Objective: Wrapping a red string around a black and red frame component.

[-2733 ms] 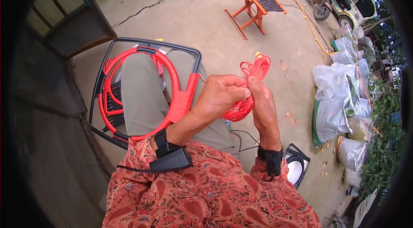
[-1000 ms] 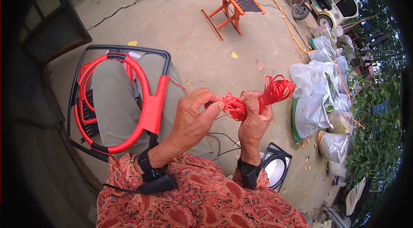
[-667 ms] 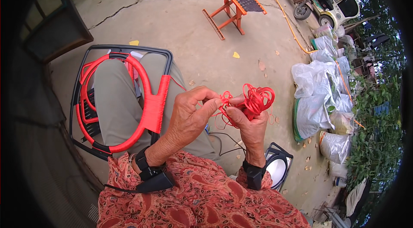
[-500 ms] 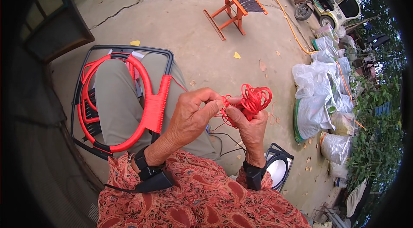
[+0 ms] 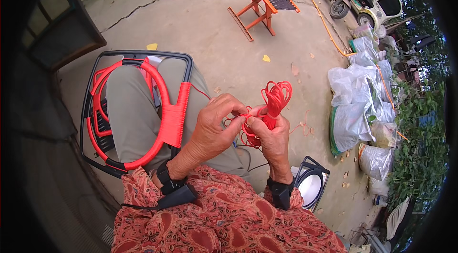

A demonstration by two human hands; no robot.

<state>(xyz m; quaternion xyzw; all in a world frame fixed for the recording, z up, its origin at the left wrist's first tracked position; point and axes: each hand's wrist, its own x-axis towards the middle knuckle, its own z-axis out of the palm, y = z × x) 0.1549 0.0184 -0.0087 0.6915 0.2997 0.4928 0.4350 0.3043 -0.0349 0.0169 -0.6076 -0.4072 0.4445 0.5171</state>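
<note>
Both hands meet above the lap: the left hand (image 5: 214, 126) pinches a strand, and the right hand (image 5: 272, 136) grips the bundle of thin red plastic cord (image 5: 274, 100). If either pinch loosens, the loose loops could slip and tangle, or pull against the cord-wrapped red ring frame (image 5: 164, 114) lying over the left knee.

An orange folding stool (image 5: 264, 5) stood at upper centre; white filled sacks (image 5: 353, 105) lay at right.
</note>
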